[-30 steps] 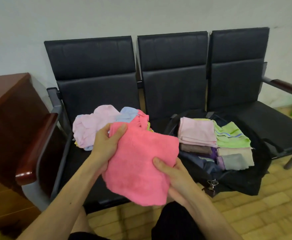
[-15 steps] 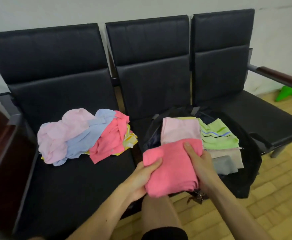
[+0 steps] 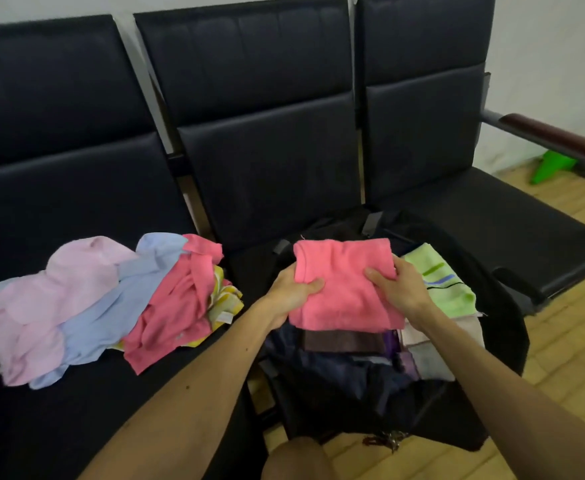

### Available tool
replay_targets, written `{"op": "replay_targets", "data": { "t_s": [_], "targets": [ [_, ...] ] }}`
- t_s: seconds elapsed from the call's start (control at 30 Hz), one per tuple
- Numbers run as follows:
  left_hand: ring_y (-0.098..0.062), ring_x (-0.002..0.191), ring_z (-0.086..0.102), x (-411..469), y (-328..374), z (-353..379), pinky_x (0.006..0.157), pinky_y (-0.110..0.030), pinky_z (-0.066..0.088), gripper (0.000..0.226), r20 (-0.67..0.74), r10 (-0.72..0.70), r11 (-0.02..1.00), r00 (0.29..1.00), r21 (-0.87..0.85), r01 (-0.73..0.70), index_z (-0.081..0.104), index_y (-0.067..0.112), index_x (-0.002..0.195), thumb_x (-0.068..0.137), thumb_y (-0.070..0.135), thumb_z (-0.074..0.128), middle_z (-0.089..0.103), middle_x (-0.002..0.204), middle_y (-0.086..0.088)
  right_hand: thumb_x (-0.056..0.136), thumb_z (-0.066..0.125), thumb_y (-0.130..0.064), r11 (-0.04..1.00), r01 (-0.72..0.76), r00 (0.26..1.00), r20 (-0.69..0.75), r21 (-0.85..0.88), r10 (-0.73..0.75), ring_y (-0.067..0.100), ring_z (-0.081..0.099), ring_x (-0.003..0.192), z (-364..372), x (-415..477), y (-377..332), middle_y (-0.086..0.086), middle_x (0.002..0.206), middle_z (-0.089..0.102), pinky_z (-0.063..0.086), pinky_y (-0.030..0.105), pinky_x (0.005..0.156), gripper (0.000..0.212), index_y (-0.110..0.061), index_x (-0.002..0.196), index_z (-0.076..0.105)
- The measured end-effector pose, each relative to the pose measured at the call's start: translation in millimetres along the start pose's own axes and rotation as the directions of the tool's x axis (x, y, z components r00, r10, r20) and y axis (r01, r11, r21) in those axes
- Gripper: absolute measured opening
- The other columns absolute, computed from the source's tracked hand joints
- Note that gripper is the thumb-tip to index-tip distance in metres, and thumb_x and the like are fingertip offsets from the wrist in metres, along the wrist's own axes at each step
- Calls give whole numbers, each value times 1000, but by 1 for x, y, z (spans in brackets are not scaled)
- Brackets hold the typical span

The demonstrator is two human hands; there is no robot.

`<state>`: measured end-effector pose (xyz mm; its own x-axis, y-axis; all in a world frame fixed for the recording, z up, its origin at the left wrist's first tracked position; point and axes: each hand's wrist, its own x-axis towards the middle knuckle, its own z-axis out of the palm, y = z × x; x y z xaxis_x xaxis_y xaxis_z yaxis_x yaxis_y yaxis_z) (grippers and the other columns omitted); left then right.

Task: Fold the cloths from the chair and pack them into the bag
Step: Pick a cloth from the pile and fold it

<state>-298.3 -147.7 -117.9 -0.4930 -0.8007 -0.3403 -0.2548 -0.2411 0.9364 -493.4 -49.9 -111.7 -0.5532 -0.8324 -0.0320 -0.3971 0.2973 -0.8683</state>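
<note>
The folded pink cloth (image 3: 344, 282) has moved from the near edge of the bag (image 3: 502, 341) to farther in, and now sits over the stacked cloths inside it. The left hand (image 3: 293, 294) grips the cloth's left edge, thumb on top. The right hand (image 3: 396, 289) grips its right edge, so the hands are apart with the cloth between them. A green striped cloth (image 3: 440, 285) lies folded in the bag, just right of the pink one. A pile of unfolded cloths (image 3: 104, 306) lies on the chair (image 3: 267, 150) left of the bag, apart from it.

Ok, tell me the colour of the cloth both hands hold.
Pink cloth, clearest in the head view.
</note>
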Motion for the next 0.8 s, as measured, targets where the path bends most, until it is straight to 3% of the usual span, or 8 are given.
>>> {"op": "replay_targets", "data": {
  "t_s": [0.23,0.33,0.4,0.5,0.57,0.63,0.7,0.8],
  "targets": [
    [-18,117,58,32,-22,1,102,-41,50,59,4,-114,990,993,82,113,47,29,141,89,18,73,61,127,1,89,71,-28,987,-126,992,-39,-99,123,23,65,81,12,20,33,1,85,69,43,30,70,27,-11,110,68],
    [-19,116,58,36,-29,-1,100,-43,51,63,-20,-137,988,990,73,138,45,27,142,87,22,75,59,129,0,87,74,-31,977,-180,982,-77,-115,171,29,66,91,15,17,38,9,98,71,48,35,76,38,-9,116,64],
    [-20,117,57,32,-33,-3,100,-43,51,63,-53,-135,988,989,66,139,42,28,143,88,23,74,57,130,0,85,74,-29,941,-165,980,-156,-296,123,36,61,100,18,10,34,14,110,66,47,41,80,45,-8,122,59],
    [-15,107,61,12,-44,-20,97,-43,53,51,-105,-1,981,994,191,21,49,34,135,90,27,70,63,115,6,75,76,-12,746,30,919,-274,-665,-282,43,52,103,39,-6,28,20,110,58,44,53,78,47,-6,119,58],
    [-11,90,67,-6,-57,-40,86,-43,57,29,-154,122,963,981,257,-80,60,36,115,88,27,70,70,94,7,72,71,-5,688,184,828,-267,-702,-494,41,50,103,54,-19,15,19,110,56,42,54,79,43,-6,115,61],
    [-16,73,66,-24,-71,-66,73,-43,58,10,-243,213,954,946,261,-148,66,30,94,90,22,69,68,76,-1,75,65,-9,683,389,768,-192,-618,-611,39,52,101,78,-35,-3,17,109,57,42,52,82,32,-7,108,64],
    [-22,67,63,-41,-85,-97,67,-45,55,8,-355,253,950,900,266,-162,69,21,84,91,19,68,65,70,-7,78,63,-8,678,568,732,-92,-466,-675,34,53,96,116,-56,-21,13,103,59,42,45,84,21,-7,99,66],
    [-8,71,65,-58,-111,-147,70,-34,55,10,-462,200,937,864,348,-31,71,19,83,91,24,70,69,72,6,79,65,-5,692,676,730,107,-251,-675,23,54,87,185,-77,-37,3,91,62,44,33,79,14,-12,90,66]
  ]
}}
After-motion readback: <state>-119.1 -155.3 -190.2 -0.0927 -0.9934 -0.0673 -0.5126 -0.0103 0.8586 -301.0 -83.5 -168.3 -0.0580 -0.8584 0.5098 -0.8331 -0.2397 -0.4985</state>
